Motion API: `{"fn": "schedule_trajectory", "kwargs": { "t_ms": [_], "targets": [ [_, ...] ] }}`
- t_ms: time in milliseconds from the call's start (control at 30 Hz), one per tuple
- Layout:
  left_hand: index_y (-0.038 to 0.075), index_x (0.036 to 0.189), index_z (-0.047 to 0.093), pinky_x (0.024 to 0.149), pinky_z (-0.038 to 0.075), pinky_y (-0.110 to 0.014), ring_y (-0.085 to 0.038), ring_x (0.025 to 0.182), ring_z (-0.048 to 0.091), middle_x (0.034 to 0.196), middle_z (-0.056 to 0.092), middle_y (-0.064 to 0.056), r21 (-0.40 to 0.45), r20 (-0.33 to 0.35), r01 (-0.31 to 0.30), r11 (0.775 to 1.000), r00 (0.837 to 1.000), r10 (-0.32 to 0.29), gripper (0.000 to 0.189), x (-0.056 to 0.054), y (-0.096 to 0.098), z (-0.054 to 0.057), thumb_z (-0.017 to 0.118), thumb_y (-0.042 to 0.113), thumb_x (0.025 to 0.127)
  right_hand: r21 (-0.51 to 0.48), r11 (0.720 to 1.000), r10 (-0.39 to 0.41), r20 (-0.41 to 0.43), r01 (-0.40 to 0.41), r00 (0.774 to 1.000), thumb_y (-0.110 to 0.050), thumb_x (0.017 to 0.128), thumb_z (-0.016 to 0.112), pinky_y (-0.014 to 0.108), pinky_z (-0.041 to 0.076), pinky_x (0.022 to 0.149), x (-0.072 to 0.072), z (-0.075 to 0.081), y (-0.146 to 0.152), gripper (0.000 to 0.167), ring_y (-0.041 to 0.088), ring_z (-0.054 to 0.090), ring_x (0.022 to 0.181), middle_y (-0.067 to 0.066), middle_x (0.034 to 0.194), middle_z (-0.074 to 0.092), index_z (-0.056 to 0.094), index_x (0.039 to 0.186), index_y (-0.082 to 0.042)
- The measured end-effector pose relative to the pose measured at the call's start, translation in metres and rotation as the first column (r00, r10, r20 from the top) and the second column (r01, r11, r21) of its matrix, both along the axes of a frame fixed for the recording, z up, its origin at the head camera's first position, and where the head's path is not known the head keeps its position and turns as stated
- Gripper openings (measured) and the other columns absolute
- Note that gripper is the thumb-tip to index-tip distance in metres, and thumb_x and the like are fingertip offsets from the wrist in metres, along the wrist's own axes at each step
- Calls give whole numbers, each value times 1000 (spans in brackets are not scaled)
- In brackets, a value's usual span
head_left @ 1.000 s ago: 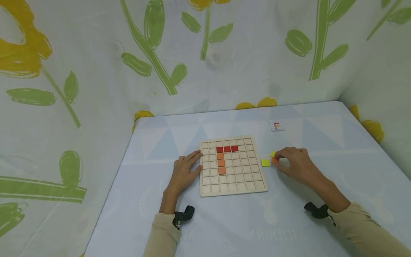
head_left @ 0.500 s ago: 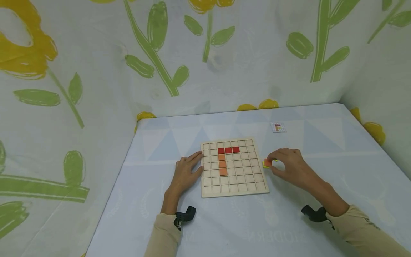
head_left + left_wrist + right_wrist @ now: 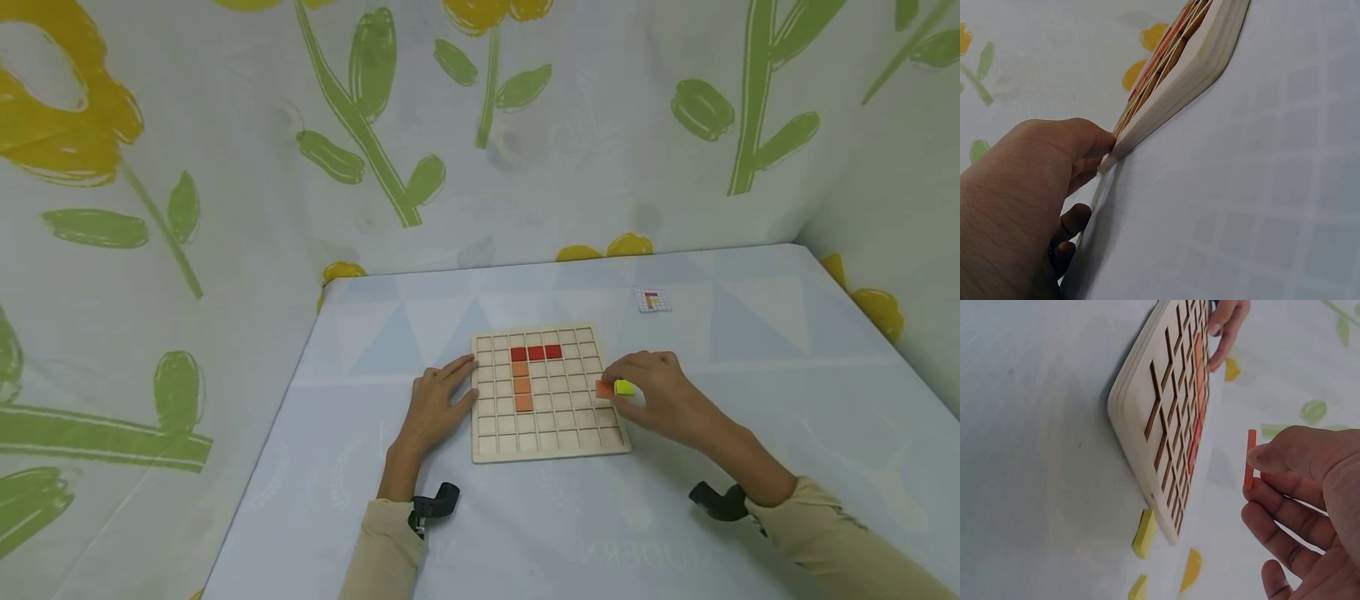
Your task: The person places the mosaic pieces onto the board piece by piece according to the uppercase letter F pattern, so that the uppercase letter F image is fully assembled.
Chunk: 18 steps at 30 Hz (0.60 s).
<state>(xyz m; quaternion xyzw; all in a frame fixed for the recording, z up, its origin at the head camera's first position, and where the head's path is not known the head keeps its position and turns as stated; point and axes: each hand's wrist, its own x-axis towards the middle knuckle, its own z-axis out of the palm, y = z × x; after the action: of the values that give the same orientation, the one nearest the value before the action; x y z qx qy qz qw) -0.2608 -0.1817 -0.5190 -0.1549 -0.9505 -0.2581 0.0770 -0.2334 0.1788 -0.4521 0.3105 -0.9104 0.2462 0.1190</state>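
A wooden grid board [image 3: 570, 435] lies on the table, holding a row of three red tiles [image 3: 536, 353] and, below its left end, a column of three orange tiles [image 3: 521, 385]. My right hand [image 3: 663, 396] pinches a loose orange square tile [image 3: 1250, 461] between thumb and fingers, raised over the board's right edge. Fingertips and thumb of my left hand [image 3: 437, 402] touch the board's left edge, the fingers fairly straight. Beside the board's right side lies a yellow tile [image 3: 624, 387]; the right wrist view shows a second yellow tile [image 3: 1138, 587] near it.
A small card [image 3: 652, 301] with a printed coloured grid pattern lies farther back on the right of the table [image 3: 360, 333]. Behind the table hangs a wall cloth [image 3: 585, 167] with flowers. Each wrist wears a black camera mount [image 3: 437, 502].
My right hand has carried the orange tile leftward from beside the yellow tiles to above the board's right edge. My left hand stays at the board; the head view has shifted slightly.
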Motion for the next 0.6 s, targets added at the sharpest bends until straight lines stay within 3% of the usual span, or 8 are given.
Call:
{"fn": "schedule_trajectory", "kwargs": {
  "t_ms": [400,600],
  "targets": [
    [20,146,55,95,35,-47,-23,110,51,153,47,6,8,-25,4,1000,1000,-4,51,0,-2,-3,60,35,97,4,996,91,-19,-91,996,-8,78,84,45,37,89,0,-2,-31,23,23,62,105,-3,102,71,73,97,-15],
    [21,147,53,93,36,-44,-22,111,51,154,45,7,6,1,5,1000,1000,-5,51,-2,-2,-2,59,36,99,13,993,122,-24,-121,992,-8,77,85,45,37,88,0,-3,-44,24,21,62,104,-4,101,70,73,97,-15]
  ]
}}
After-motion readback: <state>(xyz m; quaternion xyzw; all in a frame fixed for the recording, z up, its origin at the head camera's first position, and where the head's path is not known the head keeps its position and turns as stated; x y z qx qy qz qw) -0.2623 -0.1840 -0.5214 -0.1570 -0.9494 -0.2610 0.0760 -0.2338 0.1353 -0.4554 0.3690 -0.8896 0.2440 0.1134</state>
